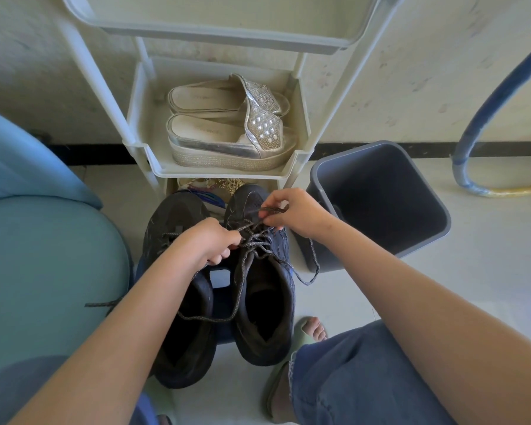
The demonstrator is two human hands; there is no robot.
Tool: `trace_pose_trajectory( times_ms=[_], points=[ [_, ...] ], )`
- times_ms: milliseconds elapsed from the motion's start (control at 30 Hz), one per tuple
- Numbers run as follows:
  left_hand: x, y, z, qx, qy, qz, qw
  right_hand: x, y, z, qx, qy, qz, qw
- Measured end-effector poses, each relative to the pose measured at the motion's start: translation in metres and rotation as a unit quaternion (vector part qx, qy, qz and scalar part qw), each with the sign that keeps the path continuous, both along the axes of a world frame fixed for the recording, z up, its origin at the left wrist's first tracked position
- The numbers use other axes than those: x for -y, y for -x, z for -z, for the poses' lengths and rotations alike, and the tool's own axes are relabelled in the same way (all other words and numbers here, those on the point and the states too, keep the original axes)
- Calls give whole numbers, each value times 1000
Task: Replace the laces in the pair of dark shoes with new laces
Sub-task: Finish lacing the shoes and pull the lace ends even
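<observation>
Grey speckled lace (259,242) threads the right-hand dark shoe (265,302), which stands beside the second dark shoe (174,219) between the person's knees. Both forearms reach forward: the left hand (207,242) curls fist-like round one strand, and the right hand (293,214) pinches the other end above the toe.

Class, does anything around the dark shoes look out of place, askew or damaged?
Only the lace on the right dark shoe: it is half undone, with one strand draped across the opening of the left dark shoe and another dangling beside the grey bin. The left hand and right hand hold it. Nothing looks spilled.
</observation>
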State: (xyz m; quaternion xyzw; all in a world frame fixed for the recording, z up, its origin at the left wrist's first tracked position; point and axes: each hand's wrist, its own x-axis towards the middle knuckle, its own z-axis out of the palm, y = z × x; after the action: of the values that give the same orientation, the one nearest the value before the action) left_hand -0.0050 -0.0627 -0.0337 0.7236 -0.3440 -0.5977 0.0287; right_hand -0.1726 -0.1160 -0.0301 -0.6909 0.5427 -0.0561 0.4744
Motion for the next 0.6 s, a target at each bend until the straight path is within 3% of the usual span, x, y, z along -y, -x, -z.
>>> trace_pose_trajectory(
  times_ms=[100, 333, 400, 467, 533, 600],
  points=[
    [0, 0, 1, -10, 5, -12, 1000, 2, 2, -2, -31, -12, -83, 996],
    [-1, 3, -1, -8, 14, -32, 999, -1, -3, 2, -84, 25, -120, 989],
    [-1, 5, 0, -24, 66, -63, 996, -1, -4, 4, -90, 22, -115, 989],
    [-2, 6, 2, -2, 176, -70, 982, -2, -4, 6, -68, -2, -81, 994],
    [-3, 6, 4, 34, 254, -44, 966, -4, -2, 7, -60, -28, -45, 997],
    [-5, 6, 8, 52, 271, 2, 961, -5, 0, 8, -69, -45, -28, 996]
  ],
)
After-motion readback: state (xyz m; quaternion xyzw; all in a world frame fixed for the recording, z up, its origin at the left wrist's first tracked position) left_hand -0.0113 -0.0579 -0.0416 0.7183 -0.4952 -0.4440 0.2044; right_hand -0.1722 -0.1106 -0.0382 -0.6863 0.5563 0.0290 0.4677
